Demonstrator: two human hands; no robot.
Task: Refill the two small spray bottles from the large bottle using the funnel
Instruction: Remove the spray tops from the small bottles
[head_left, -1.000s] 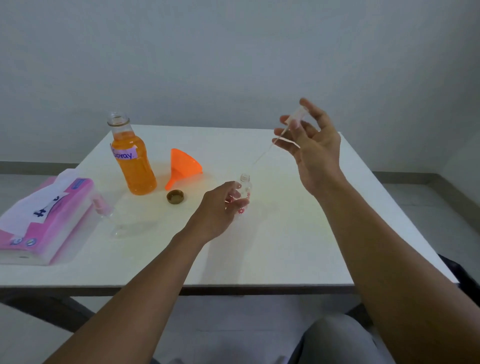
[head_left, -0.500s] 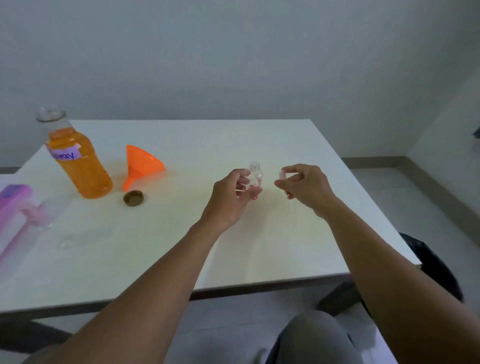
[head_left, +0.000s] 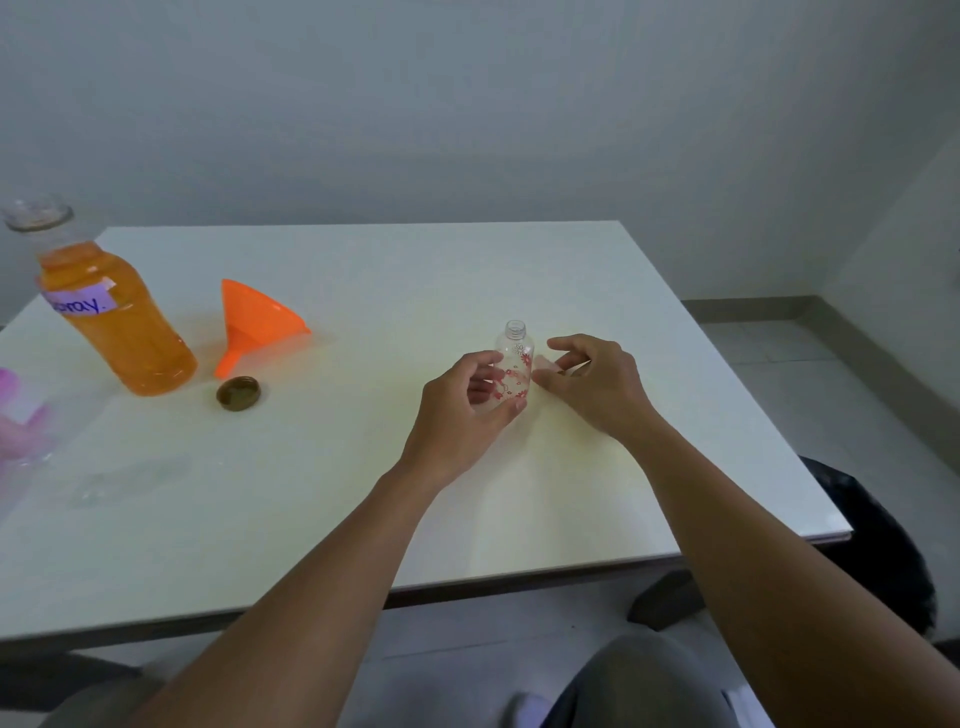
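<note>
White laminate forms the top of the bench (head_left: 415, 270), which carries every item listed below.

Small spray bottle (head_left: 515, 347): clear plastic with a red flower print. It stands upright near the middle of the bench, toward the right half. Its threaded neck is open.

Left hand (head_left: 462, 410): thumb and fingers are curled round the lower body of the small spray bottle from the left and grip it.

Right hand (head_left: 597, 384): it sits just beside the bottle on its right. The fingers are curled inward, and thumb and forefinger pinch a small pale piece (head_left: 548, 365). The piece is too small and blurred to identify. Whether the fingertips touch the bottle wall cannot be told.

Large bottle (head_left: 119, 332): it stands upright at the far left of the bench, well apart from both hands. It is uncapped, holds orange liquid up to the shoulder, and bears a pale purple label with handwritten lettering.

Funnel (head_left: 260, 322): orange plastic, lying on its side just right of the large bottle, with the spout pointing toward the near edge.

Cap (head_left: 238, 393): brown and round, lying on the bench just in front of the funnel spout, near the base of the large bottle.

Pink object (head_left: 18, 415): blurred and cut off by the left edge of the view.

Clear item (head_left: 130, 475): it lies flat on the bench near the pink object, too faint in outline to identify.

Grey-clad knee (head_left: 639, 686): visible below the near edge of the bench.
</note>
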